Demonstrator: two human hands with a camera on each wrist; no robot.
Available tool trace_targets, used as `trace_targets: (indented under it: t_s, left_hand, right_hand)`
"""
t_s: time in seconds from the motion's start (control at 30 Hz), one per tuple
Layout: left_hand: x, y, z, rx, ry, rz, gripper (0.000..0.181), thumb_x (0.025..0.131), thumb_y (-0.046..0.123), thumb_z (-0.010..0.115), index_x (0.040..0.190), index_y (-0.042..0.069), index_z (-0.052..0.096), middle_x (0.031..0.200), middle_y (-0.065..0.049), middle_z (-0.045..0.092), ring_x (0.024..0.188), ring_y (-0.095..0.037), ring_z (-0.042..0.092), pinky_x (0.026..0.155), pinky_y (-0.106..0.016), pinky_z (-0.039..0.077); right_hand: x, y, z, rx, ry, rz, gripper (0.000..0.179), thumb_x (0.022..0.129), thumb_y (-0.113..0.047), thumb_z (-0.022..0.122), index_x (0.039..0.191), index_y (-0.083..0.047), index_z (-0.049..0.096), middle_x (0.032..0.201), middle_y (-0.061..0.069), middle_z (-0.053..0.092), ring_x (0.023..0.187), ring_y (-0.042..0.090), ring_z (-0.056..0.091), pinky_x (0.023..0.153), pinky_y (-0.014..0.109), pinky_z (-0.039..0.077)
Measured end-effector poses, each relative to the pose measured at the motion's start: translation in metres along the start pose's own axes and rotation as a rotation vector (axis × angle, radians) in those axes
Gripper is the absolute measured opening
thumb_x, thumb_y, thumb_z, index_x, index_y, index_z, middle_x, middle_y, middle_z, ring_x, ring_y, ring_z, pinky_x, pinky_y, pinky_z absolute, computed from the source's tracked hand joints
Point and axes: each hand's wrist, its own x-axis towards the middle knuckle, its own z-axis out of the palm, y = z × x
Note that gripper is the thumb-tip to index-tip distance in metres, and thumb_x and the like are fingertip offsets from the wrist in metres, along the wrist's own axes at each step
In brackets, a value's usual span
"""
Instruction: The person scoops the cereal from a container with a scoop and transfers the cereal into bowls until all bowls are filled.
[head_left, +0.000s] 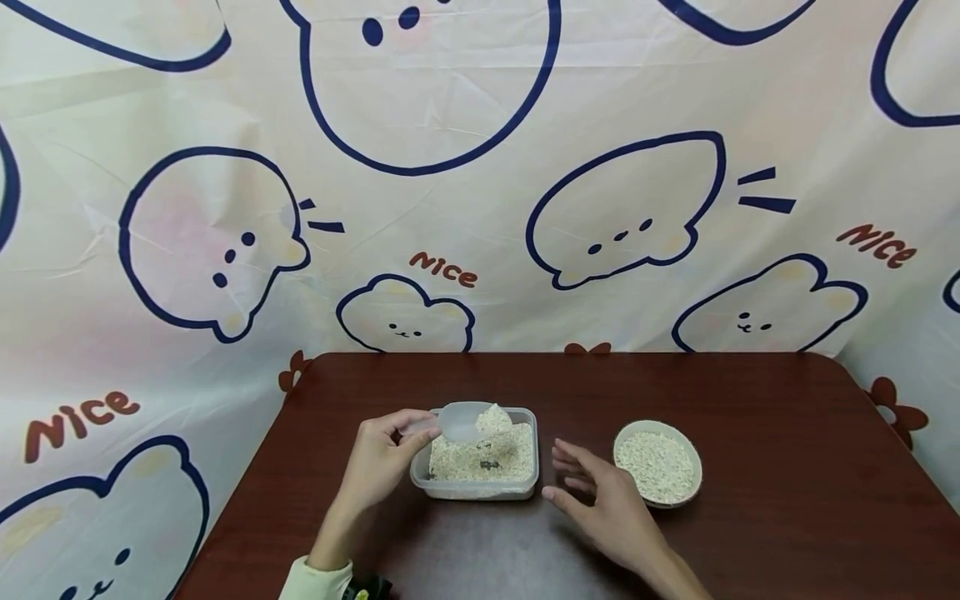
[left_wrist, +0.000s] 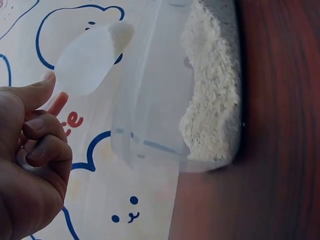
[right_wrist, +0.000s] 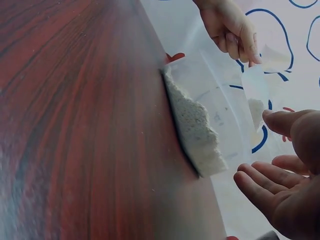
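Observation:
My left hand (head_left: 375, 462) pinches the handle end of a translucent plastic scoop (head_left: 460, 422) between thumb and fingers. Pale oat-like flakes (head_left: 493, 420) are heaped at the scoop's far end. It is held above a clear plastic container (head_left: 480, 494), about half full of the same flakes in the left wrist view. A small dark patch (head_left: 489, 465) shows among the container's flakes. To the right of the container, my right hand (head_left: 611, 508) hovers with relaxed, spread fingers and holds nothing. In the right wrist view its thumb overlaps the scoop's end.
A round white bowl (head_left: 672, 503) filled with pale flakes (head_left: 652, 465) stands to the right, just beyond the right hand. Everything rests on a dark red-brown wooden table (head_left: 787, 467). A cloth printed with cartoon bears (head_left: 480, 208) hangs behind the table's far edge.

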Motion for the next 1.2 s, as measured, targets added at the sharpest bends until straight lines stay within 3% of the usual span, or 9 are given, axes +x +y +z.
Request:
trace_targets:
  t_s: [0.3, 0.63, 0.97, 1.2]
  left_hand:
    - [0.008, 0.01, 0.012, -0.035, -0.035, 0.002, 0.012, 0.095, 0.015, 0.083, 0.106, 0.01, 0.082, 0.063, 0.007, 0.043, 0.053, -0.001, 0.037, 0.048, -0.021, 0.033]
    - [0.022, 0.025, 0.04, -0.078, -0.085, 0.04, 0.012, 0.094, 0.018, 0.084, 0.104, 0.012, 0.082, 0.063, 0.008, 0.043, 0.053, 0.0, 0.035, 0.05, -0.02, 0.032]
    - [0.033, 0.047, 0.072, -0.129, -0.188, 0.036, 0.011, 0.097, 0.022, 0.082, 0.106, 0.015, 0.082, 0.067, 0.007, 0.051, 0.055, -0.001, 0.038, 0.052, -0.02, 0.033]
    - [0.038, 0.055, 0.097, -0.154, -0.25, 0.046, 0.009, 0.098, 0.019, 0.081, 0.105, 0.015, 0.082, 0.068, 0.008, 0.055, 0.055, -0.002, 0.038, 0.053, -0.02, 0.033]
  right_hand:
    - [-0.007, -0.002, -0.018, -0.022, 0.045, -0.027, 0.062, 0.092, -0.02, 0.087, 0.148, -0.012, 0.062, 0.141, 0.01, 0.071, 0.125, 0.025, 0.073, 0.099, 0.028, 0.06]
    - [-0.018, -0.002, -0.043, -0.092, 0.114, -0.058, 0.061, 0.094, -0.023, 0.086, 0.149, -0.014, 0.062, 0.139, 0.007, 0.072, 0.122, 0.022, 0.074, 0.096, 0.026, 0.061]
    - [-0.033, 0.009, -0.068, -0.104, 0.222, -0.096, 0.058, 0.092, -0.013, 0.087, 0.144, -0.006, 0.064, 0.134, 0.014, 0.074, 0.113, -0.001, 0.073, 0.087, 0.019, 0.06]
    - [-0.042, 0.016, -0.084, -0.187, 0.283, -0.106, 0.058, 0.09, -0.009, 0.088, 0.143, -0.005, 0.065, 0.133, 0.016, 0.075, 0.112, -0.011, 0.07, 0.086, 0.014, 0.058]
